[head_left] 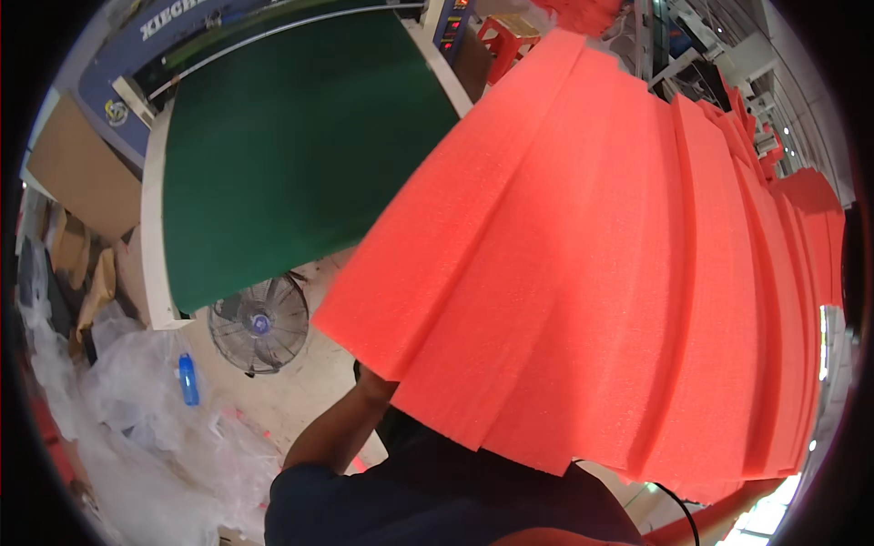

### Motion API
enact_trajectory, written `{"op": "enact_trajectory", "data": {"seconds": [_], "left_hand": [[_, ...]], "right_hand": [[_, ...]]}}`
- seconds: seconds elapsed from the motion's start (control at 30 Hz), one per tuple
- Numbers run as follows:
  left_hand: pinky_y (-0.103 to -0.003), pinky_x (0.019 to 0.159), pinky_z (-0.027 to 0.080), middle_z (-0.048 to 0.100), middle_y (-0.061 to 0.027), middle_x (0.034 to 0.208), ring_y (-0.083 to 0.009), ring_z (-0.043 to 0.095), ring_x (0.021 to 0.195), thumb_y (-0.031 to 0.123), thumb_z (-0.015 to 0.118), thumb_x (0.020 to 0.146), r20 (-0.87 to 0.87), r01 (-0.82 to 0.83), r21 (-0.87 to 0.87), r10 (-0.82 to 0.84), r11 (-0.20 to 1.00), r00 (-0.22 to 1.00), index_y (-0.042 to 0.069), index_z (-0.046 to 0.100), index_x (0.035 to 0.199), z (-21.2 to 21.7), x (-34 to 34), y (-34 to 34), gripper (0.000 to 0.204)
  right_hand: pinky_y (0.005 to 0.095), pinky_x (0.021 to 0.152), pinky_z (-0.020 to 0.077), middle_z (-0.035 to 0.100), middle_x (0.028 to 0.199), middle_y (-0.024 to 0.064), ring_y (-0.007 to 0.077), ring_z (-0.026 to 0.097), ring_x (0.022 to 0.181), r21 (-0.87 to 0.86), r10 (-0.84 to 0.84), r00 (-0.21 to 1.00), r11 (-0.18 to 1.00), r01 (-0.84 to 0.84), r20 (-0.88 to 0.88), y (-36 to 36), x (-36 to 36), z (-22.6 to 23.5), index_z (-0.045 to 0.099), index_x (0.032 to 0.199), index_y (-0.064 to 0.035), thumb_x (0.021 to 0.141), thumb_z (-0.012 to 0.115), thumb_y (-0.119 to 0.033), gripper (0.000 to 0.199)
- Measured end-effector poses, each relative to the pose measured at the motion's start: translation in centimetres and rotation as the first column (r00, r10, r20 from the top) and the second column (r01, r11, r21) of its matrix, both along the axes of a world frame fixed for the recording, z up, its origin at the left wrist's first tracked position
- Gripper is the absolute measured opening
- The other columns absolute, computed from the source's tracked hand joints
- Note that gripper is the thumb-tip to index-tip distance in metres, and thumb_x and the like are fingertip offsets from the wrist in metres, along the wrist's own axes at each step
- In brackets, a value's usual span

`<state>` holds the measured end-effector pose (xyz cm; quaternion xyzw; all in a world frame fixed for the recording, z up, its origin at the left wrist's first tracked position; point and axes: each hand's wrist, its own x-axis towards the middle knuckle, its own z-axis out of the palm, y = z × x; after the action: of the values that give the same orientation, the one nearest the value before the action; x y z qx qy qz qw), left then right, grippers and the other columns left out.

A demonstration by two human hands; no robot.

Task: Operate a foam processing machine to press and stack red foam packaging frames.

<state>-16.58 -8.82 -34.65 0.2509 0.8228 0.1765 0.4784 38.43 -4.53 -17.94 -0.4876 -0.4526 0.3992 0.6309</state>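
A large fanned stack of coral-red foam sheets [583, 273] fills the middle and right of the view, close in front of my chest. Its sheets overlap like steps, with their lower edges against my dark shirt [455, 496]. My left forearm [337, 432] reaches up to the stack's lower left corner, and the hand passes behind the foam. On the other side, my right forearm [728, 510] runs along the bottom right edge of the stack. The foam hides the fingers of both hands, so their grip does not show.
A machine with a green conveyor belt [291, 155] stands ahead on the left. Below its end is a round floor fan [259, 323]. Clear plastic wrapping [146, 437], a blue bottle [188, 379] and cardboard [82, 168] lie left. A red stool [507, 44] stands behind the foam.
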Motion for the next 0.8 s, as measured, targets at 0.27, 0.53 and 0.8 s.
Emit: {"op": "enact_trajectory", "data": {"seconds": [0.27,0.53,0.8], "left_hand": [[-0.044,0.111,0.038,0.052,-0.0066,0.145,-0.0229,0.05,0.132,0.058,0.053,0.095,0.98,-0.75,-0.005,-0.147,0.662,-0.136,0.008,0.045,0.145,-21.0,6.1,-7.6,0.071],[-0.041,0.106,0.042,0.053,-0.0107,0.143,-0.0228,0.054,0.123,0.046,0.044,0.102,0.978,-0.871,0.137,-0.207,0.472,0.041,0.005,0.047,0.141,-27.1,9.0,-6.8,0.057],[-0.04,0.104,0.046,0.058,-0.0064,0.138,-0.0229,0.056,0.124,0.05,0.036,0.104,0.958,-0.866,-0.046,-0.223,0.498,-0.179,0.006,0.05,0.138,-27.3,11.1,-6.6,0.057]], "right_hand": [[0.0492,0.116,0.0352,0.045,0.151,0.0162,0.0329,0.043,0.138,-0.117,0.088,0.922,0.992,-0.047,0.378,3.5,-2.9,-0.5,0.041,0.148,-0.0021,0.099,0.048,-0.045,0.066],[0.0486,0.116,0.034,0.043,0.152,0.0171,0.0327,0.042,0.139,-0.059,0.023,0.788,0.998,0.016,0.615,-3.2,-2.2,-3.7,0.039,0.149,-0.0012,0.1,0.049,-0.042,0.065],[0.048,0.116,0.0329,0.041,0.153,0.0179,0.0325,0.041,0.139,0.093,-0.087,0.61,0.995,0.021,0.787,-9.2,-2.4,4.7,0.038,0.15,-0.0003,0.1,0.05,-0.039,0.064]]}}
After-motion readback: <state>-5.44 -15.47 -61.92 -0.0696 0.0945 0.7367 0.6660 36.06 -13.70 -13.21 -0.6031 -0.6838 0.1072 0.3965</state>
